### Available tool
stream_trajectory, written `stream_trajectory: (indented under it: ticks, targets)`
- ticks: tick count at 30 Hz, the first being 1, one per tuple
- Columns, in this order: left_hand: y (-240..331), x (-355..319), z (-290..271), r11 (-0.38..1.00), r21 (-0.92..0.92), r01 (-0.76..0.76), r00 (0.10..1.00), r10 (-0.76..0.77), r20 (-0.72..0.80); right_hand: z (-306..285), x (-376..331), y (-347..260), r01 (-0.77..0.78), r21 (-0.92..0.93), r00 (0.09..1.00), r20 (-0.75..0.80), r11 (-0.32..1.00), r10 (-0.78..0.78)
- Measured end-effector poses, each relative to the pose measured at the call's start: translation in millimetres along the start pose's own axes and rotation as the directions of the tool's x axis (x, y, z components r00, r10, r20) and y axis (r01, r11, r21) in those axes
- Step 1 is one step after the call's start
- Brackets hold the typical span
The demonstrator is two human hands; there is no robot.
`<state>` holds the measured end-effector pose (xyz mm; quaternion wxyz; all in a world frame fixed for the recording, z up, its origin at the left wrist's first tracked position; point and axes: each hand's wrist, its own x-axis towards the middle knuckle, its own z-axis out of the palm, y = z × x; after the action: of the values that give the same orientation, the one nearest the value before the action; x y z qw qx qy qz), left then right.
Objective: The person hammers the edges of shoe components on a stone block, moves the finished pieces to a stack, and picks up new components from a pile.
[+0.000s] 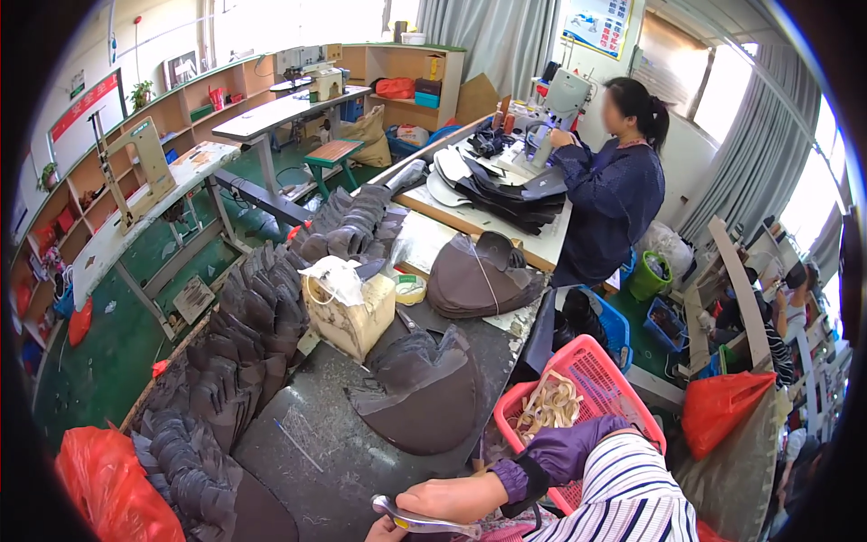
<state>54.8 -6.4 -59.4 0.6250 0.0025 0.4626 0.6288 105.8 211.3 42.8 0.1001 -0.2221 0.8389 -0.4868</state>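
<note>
My right hand (452,499) is closed around a silver metal tool (417,520) with a rounded head and a slim handle, whose exact kind I cannot make out. At the lower edge, my left hand (386,531) shows only in part, its fingers bent in by the tool's head. A small yellow bit (400,522) shows between the two hands; what the left fingers hold is cut off by the picture's edge. Beyond my hands, a stack of dark rounded fabric pieces (420,397) lies on the black worktable (312,425).
Long rows of dark cut pieces (262,316) line the table's left side. A cream block (352,316) stands mid-table, before another tied stack (479,280). At right is a pink basket (596,370) with pale strips. A co-worker (614,181) stands at a sewing machine (569,95).
</note>
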Motion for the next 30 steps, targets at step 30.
stream_trajectory:
  ticks: [30]
  targets:
    - [25.1,-35.8,42.3,0.48,0.836,-0.266,0.694,0.697,-0.18,8.2,31.8,20.0,-0.219,-0.204,0.974,0.009,0.954,0.225]
